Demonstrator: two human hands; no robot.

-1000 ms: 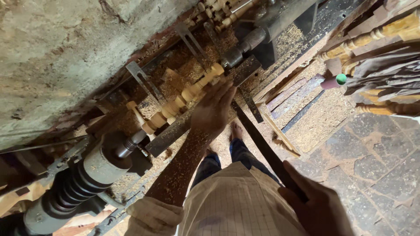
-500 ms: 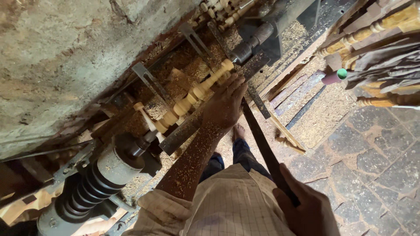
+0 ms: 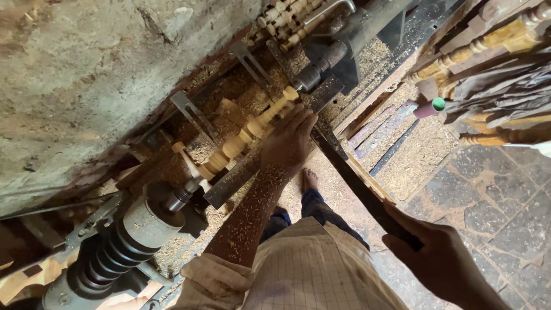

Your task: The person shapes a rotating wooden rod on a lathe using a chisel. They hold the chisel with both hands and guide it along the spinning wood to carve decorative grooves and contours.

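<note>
One spindle (image 3: 248,133); left hand (image 3: 285,143) flat on it, right hand (image 3: 442,261) gripping chisel (image 3: 350,172)

No packages, no labels, no signs, no screens in view

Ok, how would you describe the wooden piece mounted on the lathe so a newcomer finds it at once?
Start at the lathe bed under the rough wall. The pale spindle runs diagonally between the metal centres, beside the left hand. Unlike the darker turned legs at the right, it is mounted and bare pale wood.
</note>
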